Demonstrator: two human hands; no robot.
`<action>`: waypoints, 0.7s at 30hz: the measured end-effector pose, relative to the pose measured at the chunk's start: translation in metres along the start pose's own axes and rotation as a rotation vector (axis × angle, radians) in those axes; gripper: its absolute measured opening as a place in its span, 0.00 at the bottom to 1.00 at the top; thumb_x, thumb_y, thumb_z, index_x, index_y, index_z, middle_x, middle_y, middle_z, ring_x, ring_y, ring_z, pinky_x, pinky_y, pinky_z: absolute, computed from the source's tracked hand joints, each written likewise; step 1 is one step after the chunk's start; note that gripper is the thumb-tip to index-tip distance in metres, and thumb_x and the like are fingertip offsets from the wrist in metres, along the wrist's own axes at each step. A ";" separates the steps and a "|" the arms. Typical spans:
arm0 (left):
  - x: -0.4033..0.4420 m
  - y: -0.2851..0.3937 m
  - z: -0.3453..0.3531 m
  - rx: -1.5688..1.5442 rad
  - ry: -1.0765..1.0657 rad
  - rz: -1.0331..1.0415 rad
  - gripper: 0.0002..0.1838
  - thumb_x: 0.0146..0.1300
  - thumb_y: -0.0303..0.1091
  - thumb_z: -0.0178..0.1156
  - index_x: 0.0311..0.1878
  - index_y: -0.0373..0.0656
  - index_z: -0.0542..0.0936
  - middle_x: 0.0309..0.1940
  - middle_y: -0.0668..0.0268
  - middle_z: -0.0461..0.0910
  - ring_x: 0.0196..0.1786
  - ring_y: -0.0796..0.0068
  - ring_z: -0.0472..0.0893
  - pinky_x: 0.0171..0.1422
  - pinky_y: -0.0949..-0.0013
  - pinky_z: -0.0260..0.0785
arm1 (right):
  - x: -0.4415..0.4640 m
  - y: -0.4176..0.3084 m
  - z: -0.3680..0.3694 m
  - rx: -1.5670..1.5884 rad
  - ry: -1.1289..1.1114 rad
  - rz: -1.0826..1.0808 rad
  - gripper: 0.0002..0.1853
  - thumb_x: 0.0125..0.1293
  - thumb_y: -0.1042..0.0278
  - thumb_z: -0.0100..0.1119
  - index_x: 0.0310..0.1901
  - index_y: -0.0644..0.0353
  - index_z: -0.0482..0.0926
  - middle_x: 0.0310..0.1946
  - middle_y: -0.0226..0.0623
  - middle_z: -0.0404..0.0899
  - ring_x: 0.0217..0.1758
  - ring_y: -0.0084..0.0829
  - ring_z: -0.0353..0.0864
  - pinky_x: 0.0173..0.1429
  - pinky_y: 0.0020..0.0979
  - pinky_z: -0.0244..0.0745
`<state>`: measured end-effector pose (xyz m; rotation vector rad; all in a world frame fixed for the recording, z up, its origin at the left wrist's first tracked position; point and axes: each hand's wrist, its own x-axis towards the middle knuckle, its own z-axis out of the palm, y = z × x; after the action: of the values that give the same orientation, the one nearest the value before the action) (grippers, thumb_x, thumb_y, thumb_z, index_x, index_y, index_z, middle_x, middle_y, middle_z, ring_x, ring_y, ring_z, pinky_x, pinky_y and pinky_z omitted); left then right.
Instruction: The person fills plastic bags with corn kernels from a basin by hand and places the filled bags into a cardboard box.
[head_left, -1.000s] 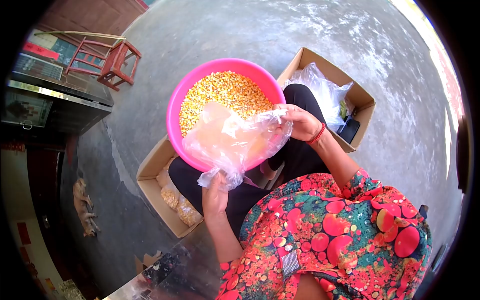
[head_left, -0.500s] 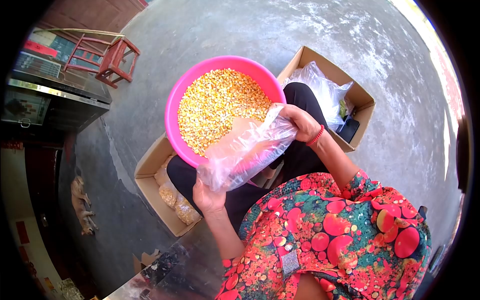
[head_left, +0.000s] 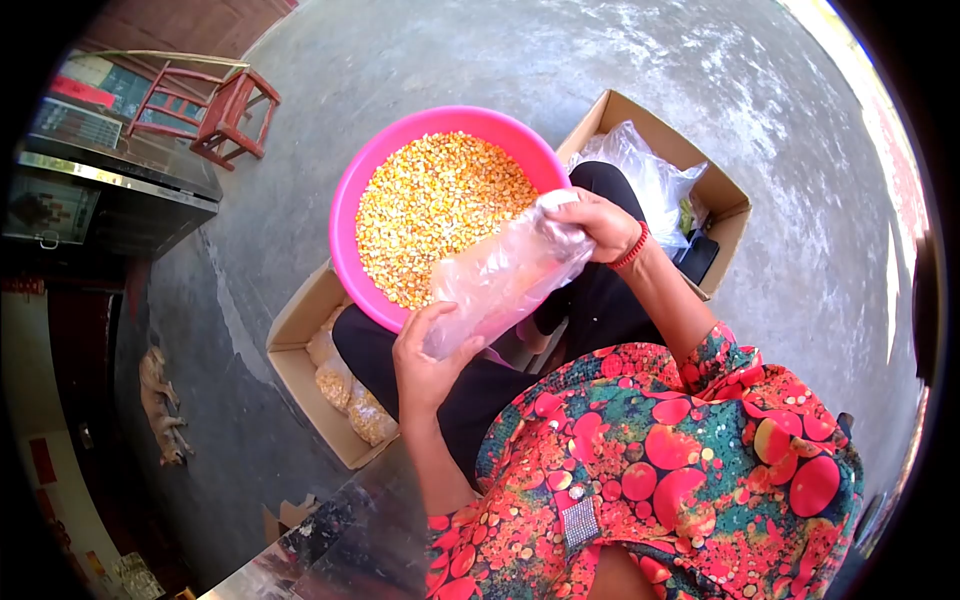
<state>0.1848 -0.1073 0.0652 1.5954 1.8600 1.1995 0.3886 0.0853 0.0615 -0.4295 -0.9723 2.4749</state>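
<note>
A thin clear plastic bag (head_left: 505,280) stretches between my hands over the near rim of a pink basin (head_left: 345,215). Corn kernels (head_left: 435,205) fill much of the basin. My right hand (head_left: 600,225), with a red bracelet at the wrist, grips the bunched upper right end of the bag. At the bag's lower left end is my left hand (head_left: 427,362), thumb and fingers spread apart around the plastic, which lies loosely between them. The basin rests by my dark-trousered legs.
A cardboard box (head_left: 730,235) with plastic bags and a dark object stands at right. Another box (head_left: 290,375) at lower left holds bags of kernels (head_left: 365,415). A red wooden chair (head_left: 225,115) is at upper left; an animal (head_left: 162,405) lies on the floor.
The bag has gone from spread and crumpled to a narrower, flatter shape, uncovering more kernels. My left hand's fingers have opened from their pinch. My right hand has shifted slightly up and right.
</note>
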 end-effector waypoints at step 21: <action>0.048 -0.021 0.010 -0.884 0.333 -0.180 0.11 0.67 0.34 0.50 0.45 0.39 0.78 0.36 0.69 0.78 0.39 0.82 0.75 0.44 0.79 0.67 | 0.029 0.025 0.082 -1.313 -0.349 -0.585 0.10 0.59 0.72 0.50 0.40 0.63 0.77 0.36 0.45 0.78 0.41 0.44 0.78 0.47 0.37 0.72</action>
<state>0.1677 -0.0581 0.0529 0.7584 1.2678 1.9094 0.3206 0.0374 0.0983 -0.0313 -2.3712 1.1326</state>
